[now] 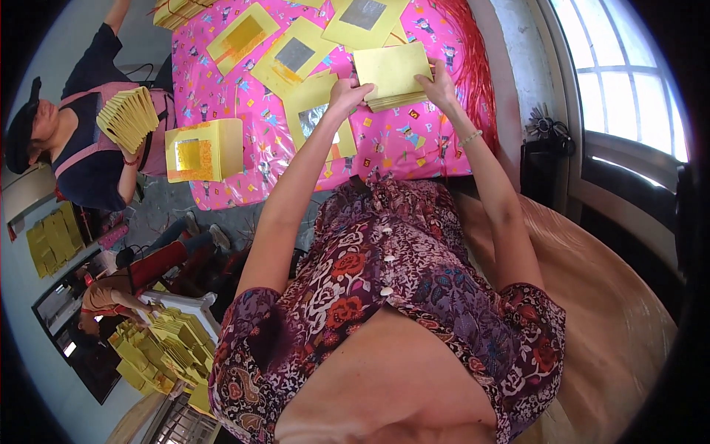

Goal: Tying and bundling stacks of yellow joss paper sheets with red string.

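Observation:
Over the pink table cover, a thick stack of plain yellow paper sheets (392, 66) is held between my two hands. My left hand (350, 96) grips its left near corner, thumb on top. On the right edge, my right hand (438, 85) is closed with its thumb over the top sheet. The stack's near edge shows many layers. Just left of it lies a yellow sheet with a silver square (316, 122), partly covered by my left forearm. Farther off are another silver-square sheet (294, 55) and one with an orange patch (242, 38).
Red plastic strands (477, 74) hang along the table's right side. A yellow paper stack (231, 152) sits at the table's left edge, beside a co-worker (89, 140) holding a fanned bundle (127, 118). Lower left, another person bends over heaped yellow paper (174, 340). A window (621, 74) stands right.

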Demonstrator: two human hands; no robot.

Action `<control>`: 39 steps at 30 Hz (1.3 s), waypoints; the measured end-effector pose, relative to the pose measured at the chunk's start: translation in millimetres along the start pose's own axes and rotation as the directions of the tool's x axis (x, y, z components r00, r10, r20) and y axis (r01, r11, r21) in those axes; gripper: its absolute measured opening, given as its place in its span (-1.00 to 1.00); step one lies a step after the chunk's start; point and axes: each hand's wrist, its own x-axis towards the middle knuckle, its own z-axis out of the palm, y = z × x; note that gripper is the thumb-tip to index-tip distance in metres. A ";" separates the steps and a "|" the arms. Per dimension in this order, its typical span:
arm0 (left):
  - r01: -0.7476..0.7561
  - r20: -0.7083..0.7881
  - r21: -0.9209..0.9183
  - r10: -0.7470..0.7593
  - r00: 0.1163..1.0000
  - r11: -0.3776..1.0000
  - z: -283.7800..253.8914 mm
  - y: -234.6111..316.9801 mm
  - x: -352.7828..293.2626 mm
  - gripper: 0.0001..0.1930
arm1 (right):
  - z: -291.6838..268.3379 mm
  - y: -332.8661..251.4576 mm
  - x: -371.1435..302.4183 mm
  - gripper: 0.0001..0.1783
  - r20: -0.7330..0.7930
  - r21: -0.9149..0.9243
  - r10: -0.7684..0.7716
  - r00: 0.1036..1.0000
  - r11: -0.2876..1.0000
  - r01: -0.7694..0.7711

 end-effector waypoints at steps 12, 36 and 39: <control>-0.016 -0.050 0.031 0.017 0.999 0.999 11.0 -4.7 13.3 -0.67 | -3.6 3.7 7.1 -0.43 -0.058 -0.154 -0.150 0.987 0.978 0.140; -0.129 -0.309 -0.374 0.008 0.951 0.918 24.2 -59.3 9.6 -0.79 | 6.8 -33.4 4.5 -0.49 0.423 -0.697 -0.449 0.787 0.394 0.599; -0.160 -0.307 -0.416 0.028 0.951 0.895 26.5 -80.4 0.8 -0.86 | 6.4 -30.4 5.9 -0.50 0.426 -0.676 -0.480 0.767 0.394 0.623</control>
